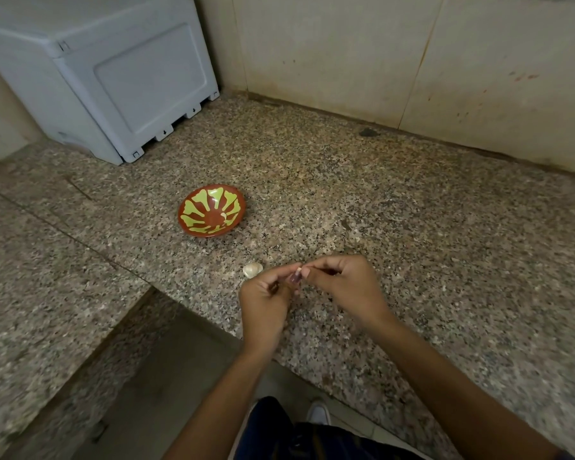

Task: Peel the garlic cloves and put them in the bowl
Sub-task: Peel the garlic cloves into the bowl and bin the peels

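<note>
Nearest: dark trousers point(312, 439) and a white shoe point(319, 411) showing over grey floor point(166, 376). L hand point(266, 300) and R hand point(346, 283) meeting above counter edge, both pinching one purplish garlic clove point(295, 277) btwn fingertips. Garlic bulb point(252, 270) lying just beyond L hand on speckled granite counter point(412, 227). Farther back, red bowl point(211, 209) w/ yellow-green petals sitting apart, small pale clove inside. Grey plastic appliance point(113, 78) standing at corner against stained beige wall point(379, 54). No readable writing.
</note>
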